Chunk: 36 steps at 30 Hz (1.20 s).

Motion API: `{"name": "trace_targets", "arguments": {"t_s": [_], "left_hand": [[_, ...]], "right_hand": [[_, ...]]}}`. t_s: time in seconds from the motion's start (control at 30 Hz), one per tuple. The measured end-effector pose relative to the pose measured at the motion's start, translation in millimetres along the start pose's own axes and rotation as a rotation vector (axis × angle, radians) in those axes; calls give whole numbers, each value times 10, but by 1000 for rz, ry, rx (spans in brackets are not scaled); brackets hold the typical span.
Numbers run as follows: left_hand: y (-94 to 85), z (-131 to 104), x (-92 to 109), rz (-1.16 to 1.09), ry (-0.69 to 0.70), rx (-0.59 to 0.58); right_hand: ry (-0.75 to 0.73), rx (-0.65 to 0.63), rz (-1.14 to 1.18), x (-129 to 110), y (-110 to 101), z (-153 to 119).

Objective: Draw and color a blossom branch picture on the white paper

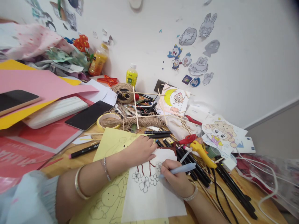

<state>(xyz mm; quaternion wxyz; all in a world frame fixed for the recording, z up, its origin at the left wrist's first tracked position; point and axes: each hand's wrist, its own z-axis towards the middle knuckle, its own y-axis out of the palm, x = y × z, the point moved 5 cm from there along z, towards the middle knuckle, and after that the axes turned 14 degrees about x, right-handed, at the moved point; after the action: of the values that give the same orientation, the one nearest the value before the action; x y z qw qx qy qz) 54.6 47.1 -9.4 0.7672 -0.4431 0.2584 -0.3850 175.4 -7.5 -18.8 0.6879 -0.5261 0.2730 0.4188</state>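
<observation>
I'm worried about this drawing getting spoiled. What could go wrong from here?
The left hand rests on the white paper's top edge, so a slip might shift the sheet under the pen. The right hand sits beside the inked flowers and could smear them if the ink is wet. Markers crowd the paper's right side and may roll onto it.

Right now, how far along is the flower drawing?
Done: brown stems and dark-outlined flowers show on the white paper. In hand: a pale blue pen in the right hand, beside the flowers; the left hand rests at the paper's top. Left, perhaps: the visible petals look uncoloured, and the paper below them looks blank.
</observation>
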Motion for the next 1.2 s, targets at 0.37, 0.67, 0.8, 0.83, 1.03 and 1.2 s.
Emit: {"name": "trace_targets", "arguments": {"t_s": [0.37, 0.67, 0.8, 0.83, 1.03, 1.2], "left_hand": [[2, -2, 0, -1, -1, 9], [13, -4, -2, 4, -1, 3], [18, -11, -6, 3, -10, 11], [17, -12, -6, 3, -10, 12], [6, -5, 3, 14, 1, 1], [6, -5, 2, 7, -3, 3]], "right_hand": [[29, -14, 30, 10, -5, -14], [-146, 16, -148, -28, -22, -24], [-214, -6, -179, -49, 8, -33], [-226, -10, -187, -54, 12, -35], [-280, -32, -242, -81, 21, -48], [-278, 10, -262, -70, 4, -47]]}}
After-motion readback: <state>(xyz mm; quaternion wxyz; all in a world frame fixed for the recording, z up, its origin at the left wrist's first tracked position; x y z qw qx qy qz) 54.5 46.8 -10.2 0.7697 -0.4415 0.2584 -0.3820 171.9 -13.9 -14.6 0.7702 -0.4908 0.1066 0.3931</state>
